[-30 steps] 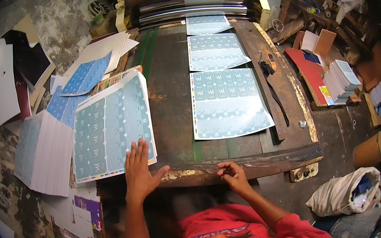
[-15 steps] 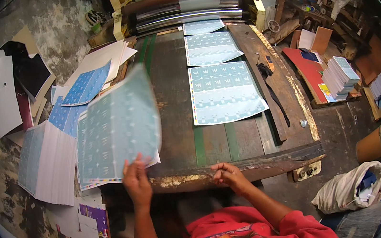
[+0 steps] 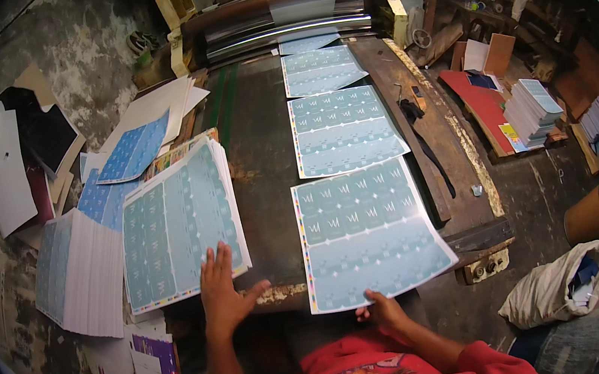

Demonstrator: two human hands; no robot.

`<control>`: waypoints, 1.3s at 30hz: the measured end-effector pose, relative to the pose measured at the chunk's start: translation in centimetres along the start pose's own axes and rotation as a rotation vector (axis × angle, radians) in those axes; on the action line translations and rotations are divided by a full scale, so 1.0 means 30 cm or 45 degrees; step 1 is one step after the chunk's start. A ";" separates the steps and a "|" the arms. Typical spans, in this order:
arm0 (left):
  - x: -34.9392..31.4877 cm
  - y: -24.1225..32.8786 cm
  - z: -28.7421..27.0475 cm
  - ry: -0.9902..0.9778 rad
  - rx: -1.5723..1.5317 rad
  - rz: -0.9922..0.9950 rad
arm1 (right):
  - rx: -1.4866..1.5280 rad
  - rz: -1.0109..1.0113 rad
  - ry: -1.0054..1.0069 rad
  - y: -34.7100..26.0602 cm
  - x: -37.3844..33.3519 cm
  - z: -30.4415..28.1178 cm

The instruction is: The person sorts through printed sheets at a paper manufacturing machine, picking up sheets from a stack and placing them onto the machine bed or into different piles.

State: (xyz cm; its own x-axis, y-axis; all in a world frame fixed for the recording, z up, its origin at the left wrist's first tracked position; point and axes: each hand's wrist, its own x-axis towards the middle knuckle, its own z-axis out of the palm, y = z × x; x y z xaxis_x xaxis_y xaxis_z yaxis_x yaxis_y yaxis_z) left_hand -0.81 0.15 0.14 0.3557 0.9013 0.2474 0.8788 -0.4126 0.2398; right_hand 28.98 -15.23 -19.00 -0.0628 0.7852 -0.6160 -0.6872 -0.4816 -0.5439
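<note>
My right hand [image 3: 384,312] pinches the front edge of a teal printed sheet [image 3: 367,238], thumb on top. The far part of the sheet lies on the dark machine table [image 3: 262,192], and its near edge juts past the table's front. With fingers spread, my left hand [image 3: 226,287] rests at the lower right edge of a stack of matching printed sheets [image 3: 176,226] and grips nothing. Behind the held sheet, more printed sheets [image 3: 345,128] lie in a line back to the rollers [image 3: 287,32].
Left of the stack leans a fanned pile of sheets [image 3: 84,276], with blue printed sheets [image 3: 132,152] behind it. A black strap [image 3: 427,147] lies along the table's right side. On the right floor are a red board [image 3: 474,107], a brown bin [image 3: 590,213] and a white sack [image 3: 548,290].
The sheet that was swinging over the left stack now lies flat on it. My right hand has taken hold of another sheet, which has come forward. My left hand has flattened out.
</note>
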 end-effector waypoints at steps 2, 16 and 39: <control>-0.034 0.014 0.008 -0.007 -0.063 -0.030 | -0.014 -0.032 0.046 -0.006 -0.057 0.015; -0.212 0.381 0.204 -0.127 -1.671 -0.465 | 0.235 -0.335 0.223 -0.110 0.068 0.160; -0.223 0.510 0.446 -0.610 -2.684 -1.051 | -1.154 -1.081 -0.198 -0.172 -0.134 0.288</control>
State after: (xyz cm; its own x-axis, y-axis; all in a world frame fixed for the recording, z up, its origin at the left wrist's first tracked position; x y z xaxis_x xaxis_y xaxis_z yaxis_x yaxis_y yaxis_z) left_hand 14.51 -10.42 -10.42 0.5230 0.7143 -0.4649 -0.4996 0.6989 0.5118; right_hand 26.53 -12.53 -8.78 0.0286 0.9865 0.1612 0.1884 0.1530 -0.9701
